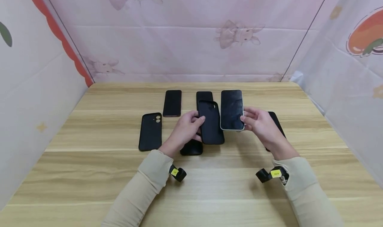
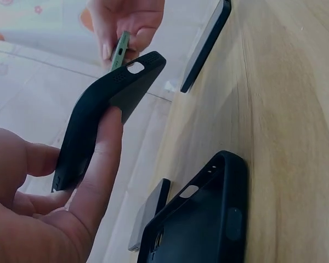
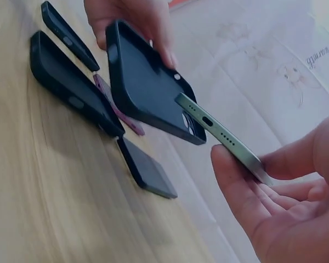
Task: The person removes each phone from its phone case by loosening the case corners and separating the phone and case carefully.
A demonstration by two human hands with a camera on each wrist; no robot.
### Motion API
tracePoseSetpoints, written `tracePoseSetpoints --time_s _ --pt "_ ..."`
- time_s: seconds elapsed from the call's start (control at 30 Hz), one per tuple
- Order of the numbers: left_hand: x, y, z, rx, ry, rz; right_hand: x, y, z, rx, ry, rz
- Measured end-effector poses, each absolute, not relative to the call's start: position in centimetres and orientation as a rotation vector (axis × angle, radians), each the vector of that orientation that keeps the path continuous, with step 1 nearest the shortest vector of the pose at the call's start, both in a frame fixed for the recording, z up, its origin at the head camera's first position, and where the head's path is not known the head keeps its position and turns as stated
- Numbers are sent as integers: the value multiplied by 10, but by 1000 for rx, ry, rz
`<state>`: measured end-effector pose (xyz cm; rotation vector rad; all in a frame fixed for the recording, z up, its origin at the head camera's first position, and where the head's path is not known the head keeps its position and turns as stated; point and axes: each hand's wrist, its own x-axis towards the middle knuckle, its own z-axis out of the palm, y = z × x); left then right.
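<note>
My left hand grips a black phone case by its left side, thumb over the edge, with its hollow inner face showing in the head view. My right hand pinches a phone by its right edge; the screen is dark and the frame pale. In the right wrist view, that pale green frame shows its charging port and overlaps the corner of the case. Both are held above the table, side by side. Another black case lies below my left hand, partly hidden by it.
On the wooden table, a black case with camera holes lies at the left. A dark phone lies behind it. Another phone is partly covered by the held case. A dark flat slab lies behind my right wrist.
</note>
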<state>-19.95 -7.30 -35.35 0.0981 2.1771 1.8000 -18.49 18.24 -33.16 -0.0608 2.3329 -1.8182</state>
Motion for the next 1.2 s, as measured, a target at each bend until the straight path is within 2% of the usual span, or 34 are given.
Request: tracePoseSetpoints --time_s 0.67,1.2 --pt "-190 -60 -359 128 2273 1608 -232 195 -348 14 2355 -1802" --pt "-191 -47 -370 161 2319 1477 -254 199 -368 44 2353 -1728"
